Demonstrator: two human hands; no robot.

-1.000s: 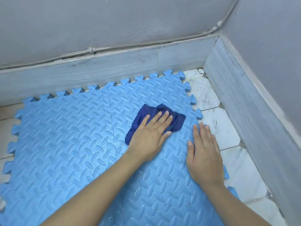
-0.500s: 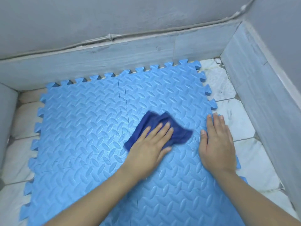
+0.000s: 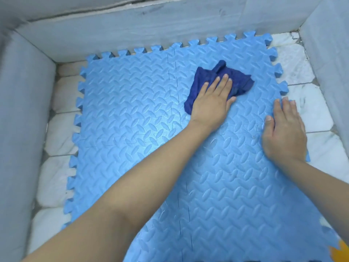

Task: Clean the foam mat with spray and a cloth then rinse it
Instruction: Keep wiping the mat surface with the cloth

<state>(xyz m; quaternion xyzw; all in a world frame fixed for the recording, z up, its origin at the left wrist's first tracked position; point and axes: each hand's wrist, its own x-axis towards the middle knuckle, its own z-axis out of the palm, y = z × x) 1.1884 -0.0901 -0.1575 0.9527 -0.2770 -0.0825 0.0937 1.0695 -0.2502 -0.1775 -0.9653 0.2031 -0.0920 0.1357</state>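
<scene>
A light blue foam mat [image 3: 132, 120] made of interlocking tiles with a raised leaf pattern lies flat on the floor. A crumpled dark blue cloth [image 3: 239, 80] rests on its far right part. My left hand [image 3: 211, 103] presses flat on the cloth, fingers stretched forward, covering its near half. My right hand [image 3: 283, 133] lies palm down on the mat's right edge, holding nothing, fingertips reaching the edge teeth. Faint wet streaks show on the mat between the two hands. No spray bottle is in view.
White marbled floor tiles [image 3: 309, 110] border the mat on the left and right. Low grey walls close in at the left [image 3: 22, 110], back [image 3: 151, 27] and right [image 3: 332, 53]. An orange piece [image 3: 340, 254] peeks in at the bottom right corner.
My left hand has pushed the cloth away from me toward the mat's far right part. The view has tilted down and left, so the left wall shows. My right hand stays on the mat's edge.
</scene>
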